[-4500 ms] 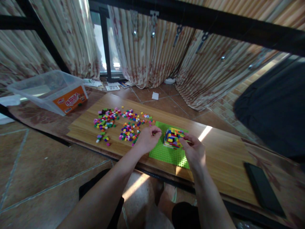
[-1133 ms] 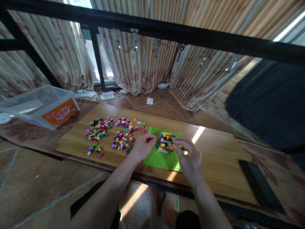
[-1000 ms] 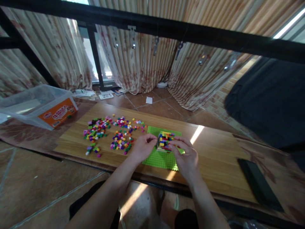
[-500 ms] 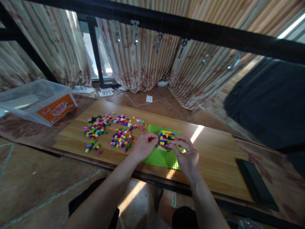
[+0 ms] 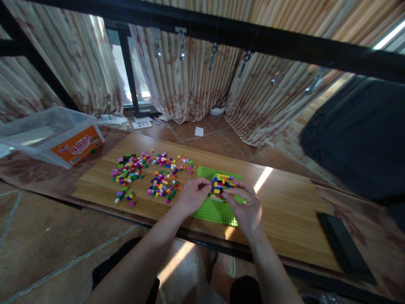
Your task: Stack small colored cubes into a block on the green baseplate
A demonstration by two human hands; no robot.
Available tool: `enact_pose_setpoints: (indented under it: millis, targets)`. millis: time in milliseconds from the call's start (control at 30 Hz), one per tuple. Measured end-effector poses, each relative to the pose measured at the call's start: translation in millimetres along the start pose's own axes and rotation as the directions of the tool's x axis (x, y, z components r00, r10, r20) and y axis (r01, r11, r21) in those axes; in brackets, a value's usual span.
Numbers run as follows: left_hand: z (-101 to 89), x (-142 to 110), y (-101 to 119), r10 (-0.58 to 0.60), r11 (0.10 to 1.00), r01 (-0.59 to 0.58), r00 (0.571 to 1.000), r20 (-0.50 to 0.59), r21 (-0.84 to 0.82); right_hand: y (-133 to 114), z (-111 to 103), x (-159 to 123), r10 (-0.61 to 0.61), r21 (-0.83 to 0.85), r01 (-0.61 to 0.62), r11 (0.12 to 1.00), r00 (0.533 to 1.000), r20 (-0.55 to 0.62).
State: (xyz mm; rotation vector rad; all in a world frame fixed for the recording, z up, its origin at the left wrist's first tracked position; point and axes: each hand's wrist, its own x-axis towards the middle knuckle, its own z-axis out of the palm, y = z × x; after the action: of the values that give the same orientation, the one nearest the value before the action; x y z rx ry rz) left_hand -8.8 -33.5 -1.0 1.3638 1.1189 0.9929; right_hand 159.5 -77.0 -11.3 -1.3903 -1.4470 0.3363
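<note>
A small boxy structure of multicoloured toy bricks (image 5: 220, 182) stands on a bright green studded baseplate (image 5: 211, 211). My left hand (image 5: 194, 196) is curled, its thumb and fingertips brought together against the structure's left end. From the other side my right hand (image 5: 248, 207) grips it, with the thumb near the front face and the fingers along the right end. Any single brick between my fingertips is too small to make out. Left of the baseplate, loose toy bricks (image 5: 162, 184) of many colours lie in scattered heaps.
The baseplate and bricks lie on a long wooden board (image 5: 284, 211). A clear plastic bin (image 5: 53, 139) with an orange label stands at the far left. Toward the right end rests a dark flat object (image 5: 344, 245). Curtains (image 5: 190, 84) hang behind, beyond a black bar (image 5: 202, 27).
My right thumb has shifted slightly left across the front of the brick structure. The left hand stays at the left end. The whole view has moved a little.
</note>
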Motion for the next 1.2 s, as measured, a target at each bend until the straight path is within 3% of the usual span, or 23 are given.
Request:
enact_pose_setpoints:
  millis: [200,433,733,1200]
  targets:
    - [-0.9,0.6,-1.3,0.022,1.000,-0.022,1.000,-0.008,0.017,-5.0,2.0,-1.7,0.011,-0.076,-0.016,0.997,0.998,-0.060]
    - [-1.0,0.4,-0.5,0.024,0.999,-0.024,1.000,-0.007,0.045,-11.5,1.6,-4.6,-0.144,-0.199,0.128,0.972,0.987,-0.069]
    - [0.5,-0.4,0.0,0.043,0.996,-0.043,0.999,0.001,0.078,-6.0,9.5,-12.2,-0.189,-0.175,0.166,0.970,0.974,-0.125]
    - [0.5,-0.7,3.2,0.051,0.989,-0.050,0.999,-0.004,0.137,-3.9,7.8,-12.3,-0.290,-0.177,0.270,0.946,0.952,-0.094]
